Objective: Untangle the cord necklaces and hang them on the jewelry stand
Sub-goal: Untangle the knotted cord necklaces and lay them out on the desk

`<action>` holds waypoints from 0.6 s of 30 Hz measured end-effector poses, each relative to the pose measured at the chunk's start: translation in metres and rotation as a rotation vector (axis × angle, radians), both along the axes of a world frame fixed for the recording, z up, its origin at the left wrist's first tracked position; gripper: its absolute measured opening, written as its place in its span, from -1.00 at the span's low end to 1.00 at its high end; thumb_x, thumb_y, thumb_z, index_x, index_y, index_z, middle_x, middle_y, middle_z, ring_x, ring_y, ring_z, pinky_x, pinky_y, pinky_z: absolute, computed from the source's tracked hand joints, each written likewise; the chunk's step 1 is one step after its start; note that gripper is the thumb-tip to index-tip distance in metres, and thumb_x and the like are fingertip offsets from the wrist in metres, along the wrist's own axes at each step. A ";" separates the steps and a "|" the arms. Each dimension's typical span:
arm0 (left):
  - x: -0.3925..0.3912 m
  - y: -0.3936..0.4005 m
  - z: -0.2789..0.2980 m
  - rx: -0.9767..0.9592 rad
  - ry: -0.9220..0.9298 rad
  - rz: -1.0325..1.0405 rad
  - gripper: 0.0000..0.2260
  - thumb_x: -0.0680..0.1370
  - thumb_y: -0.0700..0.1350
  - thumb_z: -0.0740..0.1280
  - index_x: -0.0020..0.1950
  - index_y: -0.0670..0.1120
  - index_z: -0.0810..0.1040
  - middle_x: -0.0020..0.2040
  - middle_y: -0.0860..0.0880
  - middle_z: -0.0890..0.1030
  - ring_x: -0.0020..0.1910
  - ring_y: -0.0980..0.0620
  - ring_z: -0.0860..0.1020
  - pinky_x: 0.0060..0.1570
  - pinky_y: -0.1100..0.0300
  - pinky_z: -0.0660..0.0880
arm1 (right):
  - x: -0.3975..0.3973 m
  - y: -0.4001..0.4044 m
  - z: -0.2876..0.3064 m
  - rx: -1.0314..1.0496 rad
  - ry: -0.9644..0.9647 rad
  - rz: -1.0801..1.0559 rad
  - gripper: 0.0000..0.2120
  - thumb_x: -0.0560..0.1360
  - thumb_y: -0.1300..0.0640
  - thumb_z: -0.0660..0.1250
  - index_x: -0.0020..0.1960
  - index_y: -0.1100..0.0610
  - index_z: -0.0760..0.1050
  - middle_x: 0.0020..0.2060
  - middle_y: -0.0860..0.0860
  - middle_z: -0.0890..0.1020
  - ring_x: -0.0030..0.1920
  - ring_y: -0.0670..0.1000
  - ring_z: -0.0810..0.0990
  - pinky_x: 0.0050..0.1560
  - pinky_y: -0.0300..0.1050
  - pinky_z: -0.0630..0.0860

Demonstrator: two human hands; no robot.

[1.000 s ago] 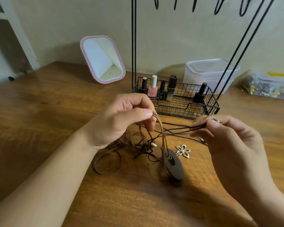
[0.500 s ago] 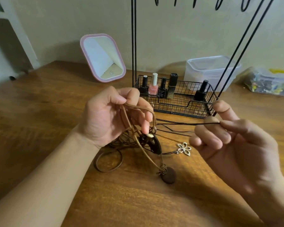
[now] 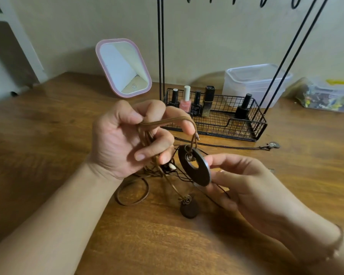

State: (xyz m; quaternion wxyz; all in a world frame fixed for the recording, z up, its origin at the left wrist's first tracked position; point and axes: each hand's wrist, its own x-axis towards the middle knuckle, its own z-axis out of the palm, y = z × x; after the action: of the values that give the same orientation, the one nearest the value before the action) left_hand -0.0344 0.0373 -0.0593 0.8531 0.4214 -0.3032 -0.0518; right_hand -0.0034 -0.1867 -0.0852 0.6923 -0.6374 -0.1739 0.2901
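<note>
Left grip (image 3: 131,137) pinching brown cords (image 3: 167,122), right grip (image 3: 240,183) seemingly holding ring pendant (image 3: 195,167) beneath

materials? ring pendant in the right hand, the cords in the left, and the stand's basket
Ring pendant: dark, matte face, pale worn edge; looks like wood or coated metal, can't tell which.
Brown cords: flat, tan, smooth strands with a small metal end cap; probably leather or faux leather.
Wire basket: thin black grid, likely painted or powder-coated steel wire.
</note>
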 end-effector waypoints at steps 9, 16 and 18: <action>0.001 -0.002 0.000 -0.151 0.005 -0.036 -0.87 0.47 -0.15 0.23 -0.26 -0.16 0.39 0.21 -0.25 0.59 -0.45 -0.10 0.50 -0.23 0.02 0.51 | -0.005 -0.004 0.001 -0.307 -0.570 0.090 -0.64 0.35 -0.02 0.52 0.14 -0.11 0.60 0.05 -0.07 0.66 -0.03 0.02 0.64 0.03 -0.01 0.61; 0.001 0.006 0.004 -0.197 0.187 0.380 -0.77 0.46 -0.02 0.12 -0.31 -0.07 0.45 0.08 -0.06 0.61 -0.37 0.05 0.45 -0.29 0.20 0.41 | -0.009 -0.012 0.008 -0.498 -0.940 -0.012 -0.80 0.44 -0.20 0.34 -0.07 -0.13 0.62 -0.43 -0.16 0.57 -0.43 -0.13 0.49 -0.44 -0.39 0.33; 0.006 0.008 0.002 -0.142 0.371 0.519 -0.80 0.52 -0.04 0.13 -0.30 -0.04 0.34 -0.09 -0.05 0.61 -0.44 0.09 0.37 -0.38 0.23 0.36 | -0.007 -0.015 0.008 -0.407 -0.958 -0.046 -0.79 0.45 -0.18 0.32 -0.15 -0.08 0.63 -0.50 -0.10 0.50 -0.49 -0.13 0.40 -0.46 -0.40 0.25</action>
State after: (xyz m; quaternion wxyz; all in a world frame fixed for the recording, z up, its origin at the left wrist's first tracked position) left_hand -0.0286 0.0452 -0.0569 0.9057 0.4076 -0.0279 0.1127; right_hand -0.0106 -0.2015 -0.0768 0.4033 -0.8241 -0.3972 -0.0215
